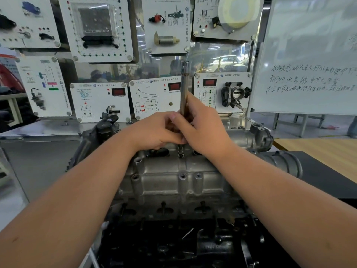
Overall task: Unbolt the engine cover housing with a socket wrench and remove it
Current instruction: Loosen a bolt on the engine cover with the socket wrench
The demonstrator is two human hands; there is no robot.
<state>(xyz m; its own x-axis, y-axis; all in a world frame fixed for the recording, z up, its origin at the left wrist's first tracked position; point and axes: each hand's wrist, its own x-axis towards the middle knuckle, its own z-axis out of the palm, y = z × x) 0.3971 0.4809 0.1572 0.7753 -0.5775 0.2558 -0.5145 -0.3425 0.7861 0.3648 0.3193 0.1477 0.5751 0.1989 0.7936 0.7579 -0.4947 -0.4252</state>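
Note:
The grey cast-metal engine cover housing [173, 182] lies across the top of the engine, with several bolt bosses along its near side. A long steel socket wrench [184, 88] stands upright over a bolt [181, 152] at the housing's far edge. My right hand [202, 126] grips the lower part of the wrench's shaft. My left hand [157, 130] curls round the shaft just below, its fingers meeting those of the right hand. The tool's lower end shows between my hands and the bolt.
A wall of white training panels [100, 101] with sensors and a throttle body [234, 93] stands right behind the engine. A whiteboard [309, 55] is at the right, a wooden table [318, 151] beyond it. The dark engine block [173, 244] fills the near foreground.

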